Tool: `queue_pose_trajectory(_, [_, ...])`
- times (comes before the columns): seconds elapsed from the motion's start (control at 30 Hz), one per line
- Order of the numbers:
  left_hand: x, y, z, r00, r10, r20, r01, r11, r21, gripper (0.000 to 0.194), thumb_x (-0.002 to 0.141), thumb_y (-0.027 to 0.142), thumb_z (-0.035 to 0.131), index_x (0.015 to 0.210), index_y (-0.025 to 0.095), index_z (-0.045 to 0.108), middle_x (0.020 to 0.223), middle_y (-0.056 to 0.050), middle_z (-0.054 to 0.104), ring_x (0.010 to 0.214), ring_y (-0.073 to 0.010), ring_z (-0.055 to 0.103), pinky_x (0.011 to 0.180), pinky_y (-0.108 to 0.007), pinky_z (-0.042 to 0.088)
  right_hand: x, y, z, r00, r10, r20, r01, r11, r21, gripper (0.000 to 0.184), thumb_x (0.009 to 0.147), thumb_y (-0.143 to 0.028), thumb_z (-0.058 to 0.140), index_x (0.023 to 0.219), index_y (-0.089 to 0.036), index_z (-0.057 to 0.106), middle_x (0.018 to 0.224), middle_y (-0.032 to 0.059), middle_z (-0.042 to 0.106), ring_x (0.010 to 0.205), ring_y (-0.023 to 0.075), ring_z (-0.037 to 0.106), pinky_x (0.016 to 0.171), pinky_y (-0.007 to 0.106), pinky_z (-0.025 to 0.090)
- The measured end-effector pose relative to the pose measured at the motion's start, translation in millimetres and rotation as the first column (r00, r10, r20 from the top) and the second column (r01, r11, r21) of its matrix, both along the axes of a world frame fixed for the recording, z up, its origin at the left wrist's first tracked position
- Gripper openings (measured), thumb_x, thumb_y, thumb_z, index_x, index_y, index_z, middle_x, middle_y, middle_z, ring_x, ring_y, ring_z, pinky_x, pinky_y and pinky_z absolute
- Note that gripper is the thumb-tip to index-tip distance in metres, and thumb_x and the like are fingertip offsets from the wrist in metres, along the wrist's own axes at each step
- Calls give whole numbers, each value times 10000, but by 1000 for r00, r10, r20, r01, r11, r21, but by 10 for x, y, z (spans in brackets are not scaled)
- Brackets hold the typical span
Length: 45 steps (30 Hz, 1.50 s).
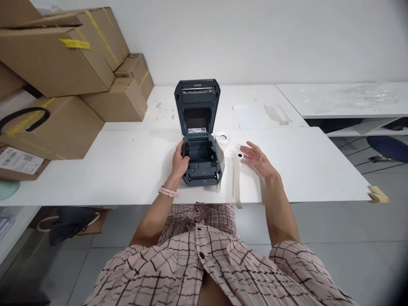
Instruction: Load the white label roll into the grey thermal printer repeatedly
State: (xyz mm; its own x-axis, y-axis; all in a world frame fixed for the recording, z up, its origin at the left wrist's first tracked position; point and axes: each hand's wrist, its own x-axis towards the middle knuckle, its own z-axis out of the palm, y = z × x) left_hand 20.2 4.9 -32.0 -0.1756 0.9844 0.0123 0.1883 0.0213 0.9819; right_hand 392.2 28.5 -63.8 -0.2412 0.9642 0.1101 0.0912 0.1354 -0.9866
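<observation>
A dark grey label printer (200, 163) stands on the white table (306, 170) with its lid (197, 106) swung up and its paper bay bare. My left hand (180, 161) grips the printer's left side, a pink watch on the wrist. My right hand (256, 158) hovers open to the right of the printer, fingers spread, just beside a small white paper roll (239, 156). A strip of its paper (236, 182) trails toward me and hangs over the table's front edge. A second white roll (222, 138) lies against the printer's right side.
Several cardboard boxes (63, 63) are stacked at the back left, some overhanging the table. A white sheet (250, 115) lies on the rear table. A white shelf (347, 100) runs off to the right, with a blue chair (387, 148) below it. A bag (68, 223) sits under the table.
</observation>
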Motion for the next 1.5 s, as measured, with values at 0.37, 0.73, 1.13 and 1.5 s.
queue_pose_trajectory(0.37, [26, 35, -48, 995, -17, 96, 18, 1000, -10, 951, 757, 16, 536, 1644, 235, 274, 1673, -130, 420, 1551, -283, 409, 1274, -535, 354, -775, 874, 516, 927, 178, 329, -151, 983, -106, 779, 594, -332, 903, 1309, -197, 626, 1346, 143, 698, 1217, 314, 659, 1067, 510, 525])
queue_pose_trajectory(0.73, [59, -11, 21, 975, -24, 221, 31, 999, -25, 957, 736, 29, 543, 1640, 221, 296, 1738, -56, 307, 1613, -246, 281, 1317, -400, 288, -1119, 487, 1096, 972, 176, 153, -200, 967, 156, 748, 652, -563, 864, 1283, -239, 624, 1296, 78, 720, 1213, 328, 662, 1039, 453, 536])
queue_pose_trajectory(1.13, [107, -34, 90, 959, 33, 282, -23, 999, -40, 1011, 672, 5, 559, 1634, 155, 287, 1734, -106, 307, 1623, -260, 251, 1333, -398, 244, -1865, 414, 1398, 386, 412, 825, -577, 806, -133, 760, 673, -548, 845, 1326, -263, 581, 1324, 109, 690, 1124, 351, 670, 907, 472, 546])
queue_pose_trajectory(1.5, [110, -44, 56, 936, 51, 348, -43, 999, -28, 1008, 669, -6, 560, 1625, 154, 285, 1713, -139, 341, 1580, -255, 358, 1288, -394, 341, -2018, 505, 1265, 182, 379, 907, -576, 789, -214, 859, 834, -634, 702, 1536, -196, 469, 1548, 175, 566, 1363, 433, 574, 1079, 557, 500])
